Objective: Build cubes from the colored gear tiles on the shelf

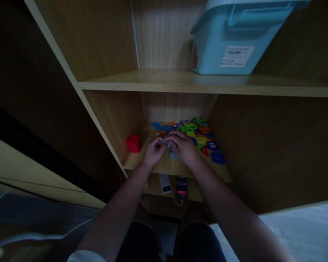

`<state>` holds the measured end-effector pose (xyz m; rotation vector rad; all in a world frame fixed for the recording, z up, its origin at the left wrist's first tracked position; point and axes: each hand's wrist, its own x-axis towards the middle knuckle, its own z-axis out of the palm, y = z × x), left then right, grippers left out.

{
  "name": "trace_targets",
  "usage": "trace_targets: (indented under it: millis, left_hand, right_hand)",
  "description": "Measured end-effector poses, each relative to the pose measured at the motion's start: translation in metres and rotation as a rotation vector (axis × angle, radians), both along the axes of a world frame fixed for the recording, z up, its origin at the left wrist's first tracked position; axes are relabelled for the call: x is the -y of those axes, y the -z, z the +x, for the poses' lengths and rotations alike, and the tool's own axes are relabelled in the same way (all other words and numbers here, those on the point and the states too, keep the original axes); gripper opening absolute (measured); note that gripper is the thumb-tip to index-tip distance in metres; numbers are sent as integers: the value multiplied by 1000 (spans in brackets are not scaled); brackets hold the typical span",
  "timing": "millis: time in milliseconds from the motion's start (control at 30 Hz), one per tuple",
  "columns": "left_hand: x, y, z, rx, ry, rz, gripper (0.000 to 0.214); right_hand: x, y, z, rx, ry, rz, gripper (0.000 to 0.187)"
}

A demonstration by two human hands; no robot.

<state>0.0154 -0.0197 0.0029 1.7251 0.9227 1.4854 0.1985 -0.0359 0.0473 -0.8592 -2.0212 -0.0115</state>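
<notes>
Both my hands meet over the middle shelf (164,165) of a wooden cabinet. My left hand (153,150) and my right hand (183,145) are closed, fingertips pinched together on a small pale plastic piece (165,142) between them. A grey-white piece (174,154) lies on the shelf just under my right hand. Behind and to the right spreads a pile of coloured interlocking plastic pieces (196,134) in green, orange, blue, yellow and red. A red block stack (133,143) stands at the shelf's left side.
A light blue lidded storage bin (235,40) with a white label sits on the upper shelf (180,83). On the shelf below lie a white power bank (165,183) and a phone (182,187) joined by a cable. My knees show at the bottom.
</notes>
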Motion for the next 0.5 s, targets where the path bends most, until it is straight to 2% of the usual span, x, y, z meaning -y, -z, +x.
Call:
trace_targets:
  millis: [133,300,400,500]
  left_hand:
    - [-5,2,-4,134,26,-72,46]
    - [-8,5,-2,280,116,-182,61]
    - [-7,5,0,284,147,-188,71]
    - [-3,3,0,257,178,-185,70]
  right_hand:
    - [6,10,-2,-2,15,6,16]
    - [7,24,-1,-17,10,7,26]
    - [5,28,2,-24,29,-2,24]
    - [5,26,6,-3,39,-1,24]
